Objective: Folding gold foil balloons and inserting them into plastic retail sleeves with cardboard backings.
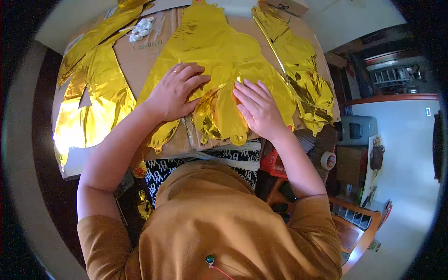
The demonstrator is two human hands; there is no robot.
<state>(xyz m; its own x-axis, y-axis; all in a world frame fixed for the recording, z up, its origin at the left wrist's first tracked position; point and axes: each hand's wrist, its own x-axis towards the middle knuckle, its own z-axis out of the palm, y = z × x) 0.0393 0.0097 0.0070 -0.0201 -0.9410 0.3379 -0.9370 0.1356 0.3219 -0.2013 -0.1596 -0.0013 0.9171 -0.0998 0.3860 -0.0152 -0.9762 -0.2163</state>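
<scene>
A large deflated gold foil balloon [214, 49] lies spread on a cardboard-covered table in front of me. My left hand [175, 92] rests on its left part, palm down, with the thumb apart and the fingers a little bent. My right hand [259, 109] lies flat on the near right part, its fingers stretched out. Between the two hands the foil is creased and partly folded over. Small rounded tabs stick out along the balloon's near edge. Neither hand has anything gripped in it, as far as I can see.
More flat gold foil balloons lie at the left [105, 79] and a folded gold foil balloon [301, 70] at the right. A bundle of white material [141, 29] sits at the far left. Right of the table are a red crate [271, 161] and a tape roll [328, 160].
</scene>
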